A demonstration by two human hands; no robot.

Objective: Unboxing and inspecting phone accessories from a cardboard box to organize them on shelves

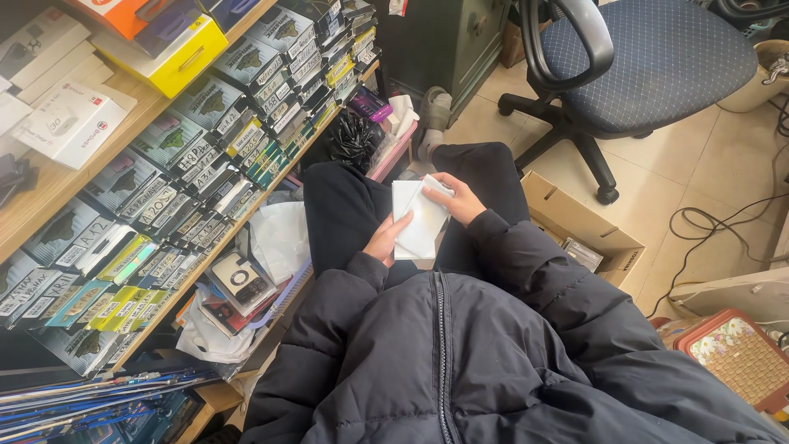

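A flat white box point(419, 220) rests over my lap, held between both hands. My left hand point(386, 239) grips its lower left edge with the fingers against the front face. At the box's upper right corner, my right hand point(454, 197) pinches a thin white flap or sheet that lifts off the top. I sit in a black padded jacket point(460, 362) and black trousers.
Wooden shelves point(57, 185) on the left hold rows of small packaged boxes and a yellow box point(185, 53). A blue office chair point(649, 62) stands ahead on the tiled floor. An open cardboard box point(575, 222) sits at my right, with cables point(723, 230) beyond.
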